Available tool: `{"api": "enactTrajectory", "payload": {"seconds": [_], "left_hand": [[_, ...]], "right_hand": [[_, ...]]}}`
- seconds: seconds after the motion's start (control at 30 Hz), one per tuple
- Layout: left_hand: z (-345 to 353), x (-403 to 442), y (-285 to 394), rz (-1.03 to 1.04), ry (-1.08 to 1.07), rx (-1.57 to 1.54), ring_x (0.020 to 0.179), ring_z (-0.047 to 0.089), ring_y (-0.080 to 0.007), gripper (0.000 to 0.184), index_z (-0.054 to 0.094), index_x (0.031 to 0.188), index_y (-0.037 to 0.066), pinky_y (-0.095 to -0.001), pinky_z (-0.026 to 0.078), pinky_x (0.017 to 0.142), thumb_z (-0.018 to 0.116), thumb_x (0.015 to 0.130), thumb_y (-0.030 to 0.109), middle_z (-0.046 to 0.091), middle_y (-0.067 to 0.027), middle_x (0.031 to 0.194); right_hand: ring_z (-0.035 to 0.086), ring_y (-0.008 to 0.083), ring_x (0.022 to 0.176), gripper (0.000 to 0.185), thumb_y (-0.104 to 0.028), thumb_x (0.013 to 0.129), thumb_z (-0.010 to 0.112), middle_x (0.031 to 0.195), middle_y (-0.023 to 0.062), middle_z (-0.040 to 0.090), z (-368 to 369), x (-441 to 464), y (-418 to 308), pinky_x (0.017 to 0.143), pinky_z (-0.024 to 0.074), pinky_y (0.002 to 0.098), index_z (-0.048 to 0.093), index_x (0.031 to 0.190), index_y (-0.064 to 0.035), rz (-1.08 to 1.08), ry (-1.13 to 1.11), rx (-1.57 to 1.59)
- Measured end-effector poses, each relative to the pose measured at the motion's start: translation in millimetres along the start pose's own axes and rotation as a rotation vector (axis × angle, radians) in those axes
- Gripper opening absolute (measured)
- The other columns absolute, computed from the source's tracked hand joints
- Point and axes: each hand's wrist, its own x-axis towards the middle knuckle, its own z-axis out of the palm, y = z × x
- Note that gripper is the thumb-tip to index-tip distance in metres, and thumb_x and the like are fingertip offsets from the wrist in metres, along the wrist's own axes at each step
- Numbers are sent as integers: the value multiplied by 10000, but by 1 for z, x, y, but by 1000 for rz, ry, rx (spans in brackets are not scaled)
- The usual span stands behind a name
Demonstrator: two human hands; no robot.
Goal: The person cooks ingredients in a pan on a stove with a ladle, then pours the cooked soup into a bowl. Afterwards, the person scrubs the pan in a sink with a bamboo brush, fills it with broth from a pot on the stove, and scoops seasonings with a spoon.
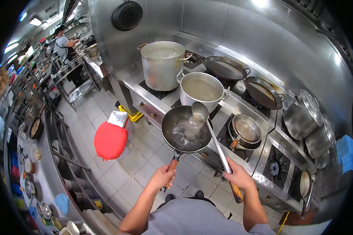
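My left hand (pixel 162 177) is closed round the wooden handle of a dark wok (pixel 172 131), which is held in front of the stove's front edge. Clear liquid lies in the bottom of the wok. In my right hand (pixel 239 176) is a long-handled ladle (pixel 200 111), gripped near its wooden end. The ladle's bowl is tipped over the wok, and clear liquid runs down from it. Just behind the wok stands a wide two-handled pot (pixel 184 91) of cloudy liquid.
A tall stockpot (pixel 148 64) of liquid stands at the stove's back left. Dark pans (pixel 259 98) and stacked pans (pixel 257 141) sit on burners, with lidded pots (pixel 294 119) to the right. A red-covered bin (pixel 110 141) stands on the floor. Another person (pixel 61 45) works far left.
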Motion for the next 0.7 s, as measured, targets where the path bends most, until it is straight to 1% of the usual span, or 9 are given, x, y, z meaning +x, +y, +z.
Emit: {"api": "enactTrajectory", "payload": {"seconds": [0.07, 0.1, 0.2, 0.33, 0.43, 0.5, 0.53, 0.63, 0.7], "left_hand": [[1, 3, -3, 12, 8, 6, 457, 515, -96, 149, 543, 997, 44, -272, 414, 403, 585, 940, 175, 555, -6, 705], [1, 4, -4, 23, 14, 15, 458, 515, -96, 148, 544, 996, 43, -274, 413, 403, 586, 939, 172, 556, -7, 703], [4, 6, -3, 27, 17, 15, 462, 515, -96, 160, 549, 1013, 30, -273, 415, 413, 589, 935, 164, 556, -6, 697], [8, 5, 2, 56, 6, 39, 463, 511, -95, 178, 553, 1040, 21, -266, 419, 425, 587, 935, 162, 553, -3, 695], [9, 7, 2, 61, 8, 42, 485, 528, -102, 166, 561, 1001, 26, -265, 435, 432, 590, 944, 179, 574, -18, 710], [9, 8, 1, 49, 3, 64, 487, 528, -101, 158, 555, 990, 30, -267, 440, 432, 589, 943, 177, 574, -16, 710], [9, 8, 2, 56, 7, 63, 487, 528, -101, 158, 555, 990, 30, -267, 440, 432, 589, 943, 177, 574, -16, 710], [9, 6, 3, 43, 9, 55, 487, 528, -99, 151, 550, 987, 33, -269, 444, 425, 587, 943, 173, 573, -14, 712], [9, 7, 3, 29, 11, 46, 470, 523, -92, 182, 558, 1047, 35, -264, 425, 419, 591, 941, 178, 561, -2, 696]], "right_hand": [[624, 277, 781, 748, -147, 773, 652, 884, 163, 633, -4, 0, -12, 767, 498, 345, 375, 1464, -74, 141, 147, -230], [656, 371, 874, 749, -168, 767, 634, 934, 252, 645, -6, 11, 1, 817, 507, 409, 373, 1465, -87, 8, 235, -297], [635, 434, 983, 729, -176, 773, 606, 1024, 306, 644, -23, 53, -30, 865, 492, 469, 375, 1457, -70, -7, 311, -460], [610, 448, 1050, 604, -187, 784, 588, 1092, 302, 644, -53, 161, -34, 923, 478, 477, 473, 1352, -16, 69, 339, -629], [666, 412, 967, 443, -178, 783, 603, 1041, 260, 683, -76, 255, -14, 836, 533, 466, 594, 1179, 20, 25, 350, -718], [693, 303, 743, 225, -175, 784, 624, 852, 167, 701, -85, 280, -36, 623, 558, 397, 646, 904, 13, 273, 72, -294], [693, 303, 743, 225, -175, 784, 624, 852, 167, 701, -85, 280, -41, 623, 558, 397, 646, 904, 13, 265, 72, -296], [511, 90, 516, 141, -206, 827, 609, 667, -15, 553, -82, 271, -57, 441, 426, 227, 529, 756, -114, 319, -47, 713], [506, 89, 516, 139, -205, 829, 609, 682, -13, 549, -81, 270, -48, 428, 414, 224, 523, 800, -100, 287, -127, 893]]}}
